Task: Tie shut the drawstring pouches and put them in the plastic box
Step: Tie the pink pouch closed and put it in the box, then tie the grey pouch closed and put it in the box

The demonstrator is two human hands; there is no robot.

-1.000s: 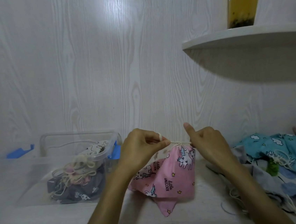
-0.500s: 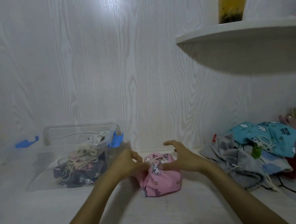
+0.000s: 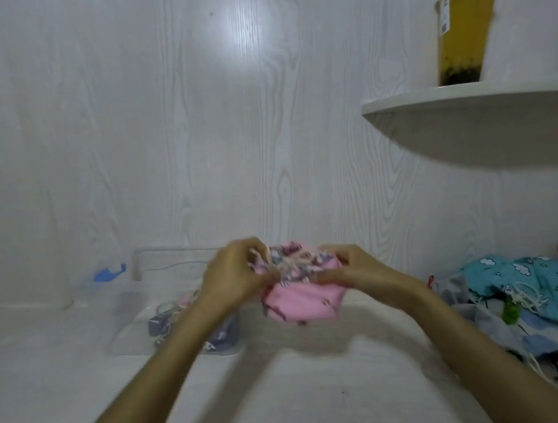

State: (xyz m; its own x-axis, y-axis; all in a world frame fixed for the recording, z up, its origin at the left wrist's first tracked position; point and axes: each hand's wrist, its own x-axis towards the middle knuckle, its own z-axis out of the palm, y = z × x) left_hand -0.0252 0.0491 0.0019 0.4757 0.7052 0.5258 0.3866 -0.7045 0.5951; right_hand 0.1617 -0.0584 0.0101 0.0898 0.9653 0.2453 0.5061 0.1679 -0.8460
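Observation:
A pink unicorn-print drawstring pouch point(image 3: 302, 300) is held between both hands just above the white table, its gathered mouth and cream cord facing up. My left hand point(image 3: 234, 276) grips the pouch's left side with fingers curled at the cord. My right hand point(image 3: 349, 269) holds the right side of the gathered top. The clear plastic box point(image 3: 133, 316) with blue latches stands at the left behind my left arm and holds several tied pouches. The picture is blurred by motion.
A heap of loose pouches point(image 3: 527, 292), blue, grey and red, lies at the right with cords trailing. A curved white shelf point(image 3: 472, 101) juts from the wall above it and carries a yellow drink cup point(image 3: 464, 23). The wood-grain wall is close behind.
The pouch hung from its taut cord, dropped to the table, and is now lifted slightly, bunched between both hands. The view has swung left and down.

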